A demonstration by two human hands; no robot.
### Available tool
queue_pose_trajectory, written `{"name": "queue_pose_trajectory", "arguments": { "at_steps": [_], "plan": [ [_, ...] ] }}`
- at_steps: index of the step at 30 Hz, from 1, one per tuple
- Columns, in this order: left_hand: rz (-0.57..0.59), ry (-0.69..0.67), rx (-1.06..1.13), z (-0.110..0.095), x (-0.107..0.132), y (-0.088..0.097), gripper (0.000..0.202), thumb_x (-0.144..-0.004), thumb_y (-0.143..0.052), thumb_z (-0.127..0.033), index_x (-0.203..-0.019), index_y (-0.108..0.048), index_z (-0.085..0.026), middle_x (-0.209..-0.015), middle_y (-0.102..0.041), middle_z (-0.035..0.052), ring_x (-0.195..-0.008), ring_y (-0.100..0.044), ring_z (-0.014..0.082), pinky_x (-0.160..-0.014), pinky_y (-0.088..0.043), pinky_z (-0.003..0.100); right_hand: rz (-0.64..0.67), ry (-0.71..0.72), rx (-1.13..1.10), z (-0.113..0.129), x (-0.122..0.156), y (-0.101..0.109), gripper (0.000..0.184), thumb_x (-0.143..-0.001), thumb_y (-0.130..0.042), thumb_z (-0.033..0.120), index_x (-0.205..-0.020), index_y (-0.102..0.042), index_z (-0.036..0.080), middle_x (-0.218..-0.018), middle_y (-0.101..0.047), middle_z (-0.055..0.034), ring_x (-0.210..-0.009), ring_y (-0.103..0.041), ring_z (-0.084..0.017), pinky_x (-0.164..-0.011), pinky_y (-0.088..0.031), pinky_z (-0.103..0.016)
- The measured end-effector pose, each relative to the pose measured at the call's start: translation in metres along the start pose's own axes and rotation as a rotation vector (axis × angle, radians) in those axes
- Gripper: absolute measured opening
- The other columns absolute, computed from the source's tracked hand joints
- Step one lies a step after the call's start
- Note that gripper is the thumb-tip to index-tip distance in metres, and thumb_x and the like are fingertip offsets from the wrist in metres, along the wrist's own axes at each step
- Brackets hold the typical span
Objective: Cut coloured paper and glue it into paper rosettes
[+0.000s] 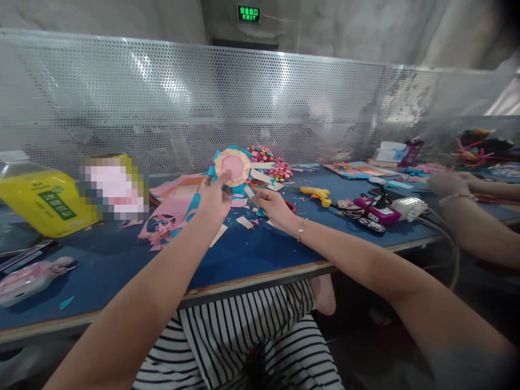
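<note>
My left hand (216, 196) is closed on a round paper flower (233, 164) by its lower edge, thumb on the front. The flower has a pink middle, a beige ring and blue petals around the outside. My right hand (271, 207) pinches a short pale strip (249, 190) close to the flower's lower right edge; whether the two touch I cannot tell. Behind the flower lies a heap of small pink, orange and blue pieces (266, 161). Pink sheet scraps (168, 216) lie left of my hands, and a loose beige piece (245, 222) rests below them.
A yellow glue gun (317, 194) lies to the right, near a purple object (379, 212) and a white power strip (408, 208). A yellow-labelled bottle (44, 197) stands left. A perforated metal screen (252, 97) runs behind the table. At far right is another person's hand (449, 187).
</note>
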State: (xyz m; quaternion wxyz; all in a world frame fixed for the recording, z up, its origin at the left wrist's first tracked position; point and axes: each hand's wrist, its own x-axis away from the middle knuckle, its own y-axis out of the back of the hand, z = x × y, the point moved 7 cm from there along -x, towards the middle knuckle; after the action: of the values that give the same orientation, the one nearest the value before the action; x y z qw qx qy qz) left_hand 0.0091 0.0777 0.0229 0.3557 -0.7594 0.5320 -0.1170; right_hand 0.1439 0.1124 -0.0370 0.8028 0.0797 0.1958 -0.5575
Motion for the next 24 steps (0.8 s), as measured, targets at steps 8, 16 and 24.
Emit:
{"name": "queue_pose_trajectory", "arguments": {
  "at_steps": [8, 16, 24],
  "plan": [
    [0.041, -0.004, -0.092, 0.0026, -0.0017, -0.0014, 0.033, -0.053, -0.075, -0.010, -0.070, -0.049, -0.020, -0.070, -0.061, -0.0028, -0.063, -0.060, 0.0105, -0.053, -0.049, 0.021, -0.016, -0.008, -0.094, 0.0014, -0.0049, 0.0038, 0.041, -0.066, -0.065, 0.033, -0.105, -0.063, 0.020, -0.102, -0.066, -0.0021, -0.091, -0.059, -0.013, -0.084, -0.045, -0.027],
    [0.068, -0.093, -0.168, 0.0017, -0.0025, -0.0016, 0.040, -0.050, -0.076, -0.013, -0.077, -0.047, -0.021, -0.074, -0.060, -0.0039, -0.067, -0.061, 0.0109, -0.059, -0.050, 0.024, -0.047, -0.150, -0.239, -0.0035, -0.0045, 0.0030, 0.036, -0.065, -0.068, 0.027, -0.100, -0.064, 0.021, -0.096, -0.068, -0.0007, -0.088, -0.062, -0.014, -0.085, -0.048, -0.029],
    [0.081, -0.131, -0.174, -0.0026, 0.0017, -0.0059, 0.039, -0.051, -0.076, -0.014, -0.075, -0.046, -0.021, -0.072, -0.057, -0.0034, -0.064, -0.059, 0.0106, -0.059, -0.050, 0.025, -0.047, -0.178, -0.304, 0.0053, -0.0012, -0.0016, 0.026, -0.066, -0.066, 0.021, -0.092, -0.062, 0.020, -0.092, -0.068, -0.0039, -0.094, -0.062, -0.016, -0.083, -0.050, -0.028]
  ]
}}
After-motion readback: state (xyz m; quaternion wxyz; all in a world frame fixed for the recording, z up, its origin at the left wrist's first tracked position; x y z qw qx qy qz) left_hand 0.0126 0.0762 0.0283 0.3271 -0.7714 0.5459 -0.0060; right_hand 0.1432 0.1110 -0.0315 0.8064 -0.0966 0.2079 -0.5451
